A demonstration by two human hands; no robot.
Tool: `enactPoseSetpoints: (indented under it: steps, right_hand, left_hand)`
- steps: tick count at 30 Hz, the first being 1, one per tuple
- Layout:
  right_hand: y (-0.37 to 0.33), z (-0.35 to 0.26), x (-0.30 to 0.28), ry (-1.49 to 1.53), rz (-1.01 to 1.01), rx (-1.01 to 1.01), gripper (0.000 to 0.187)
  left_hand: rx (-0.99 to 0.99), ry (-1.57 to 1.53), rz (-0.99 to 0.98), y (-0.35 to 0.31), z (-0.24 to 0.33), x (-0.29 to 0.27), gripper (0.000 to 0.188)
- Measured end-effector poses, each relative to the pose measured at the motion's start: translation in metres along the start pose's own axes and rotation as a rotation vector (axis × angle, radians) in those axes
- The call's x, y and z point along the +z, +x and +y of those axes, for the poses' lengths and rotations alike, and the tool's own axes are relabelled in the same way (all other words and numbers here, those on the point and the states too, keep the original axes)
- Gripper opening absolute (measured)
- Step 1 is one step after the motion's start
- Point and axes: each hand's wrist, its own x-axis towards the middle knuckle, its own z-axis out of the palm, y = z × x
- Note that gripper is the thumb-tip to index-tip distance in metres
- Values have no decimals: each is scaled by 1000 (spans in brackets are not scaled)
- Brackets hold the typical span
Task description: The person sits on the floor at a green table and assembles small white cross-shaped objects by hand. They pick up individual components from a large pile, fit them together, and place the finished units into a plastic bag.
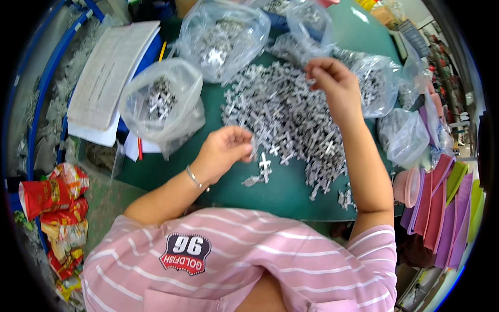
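Observation:
A wide heap of small silver-grey metal crosses (286, 112) covers the middle of the green table (244, 197). At the heap's near-left edge, my left hand (221, 153) is closed, with a small grey piece (253, 147) at its fingertips; its exact shape is blurred. Just below those fingers lie a few loose crosses (264, 167), apart from the heap. My right hand (337, 88) hovers over the far right of the heap, thumb and fingers pinched together. Whatever they hold, if anything, is too small to make out.
Transparent bags with crosses stand at the left (161, 99), far middle (223, 41) and right (374, 83). A crumpled plastic bag (404, 136) and a pink tub (407, 186) sit at the right edge. Papers (112, 78) lie far left; red snack packets (54, 197) are beside the table.

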Motion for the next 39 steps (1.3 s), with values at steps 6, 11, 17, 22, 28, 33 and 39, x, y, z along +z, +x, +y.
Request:
enactPoseSetpoints:
  steps: [6,11,17,22,28,33,39]
  right_hand:
    - [-97,29,50,44,-215,211,16]
    - [-124,45,68,160,-130,275,14]
    - [-128,48,55,36,-146,120,12]
    - [-55,-2,2,185,62,280,14]
    - [97,-41,-63,347,314,-57,17]
    - [78,-8,-32,138,111,-118,16]
    - [-72,23,47,-472,-566,-260,16]
  left_hand:
    - [9,-21,7,-2,10,13,23]
    - [25,30,-12,-7,5,15,23]
    - [109,299,-44,-11,12,16,23]
    - [329,933,-228,-16,14,13,20]
    - [369,1202,-300,-27,-7,11,29]
    - [410,1067,-187,-20,-16,-3,16]
    - [191,867,89,-25,4,-24,19]
